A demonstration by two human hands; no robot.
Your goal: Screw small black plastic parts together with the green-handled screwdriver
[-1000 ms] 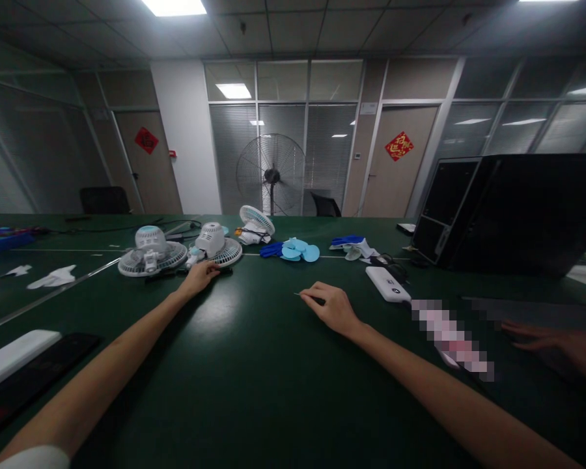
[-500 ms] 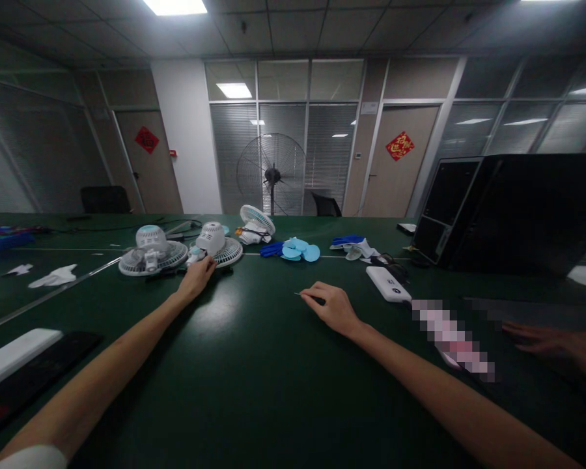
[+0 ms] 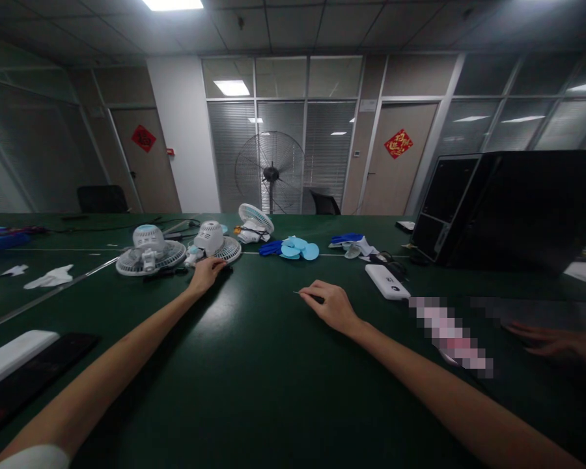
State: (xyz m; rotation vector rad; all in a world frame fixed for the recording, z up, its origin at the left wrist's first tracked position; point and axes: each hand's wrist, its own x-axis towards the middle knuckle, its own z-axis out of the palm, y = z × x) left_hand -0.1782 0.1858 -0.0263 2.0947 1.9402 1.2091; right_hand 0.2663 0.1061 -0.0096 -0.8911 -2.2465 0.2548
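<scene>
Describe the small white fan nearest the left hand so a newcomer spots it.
Left of centre on the dark green table are three small white fans. Take the middle fan, just beyond the left hand: its top is white, while the left fan is topped light blue and the right fan is tilted up.

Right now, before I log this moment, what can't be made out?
All in the head view:
Thin tool: mostly covered by the right hand.
Left hand: whether it grips anything is hidden by its fingers.
Pink item: details lost to pixelation.
Co-worker's hand: arm cut off by the right edge.
</scene>
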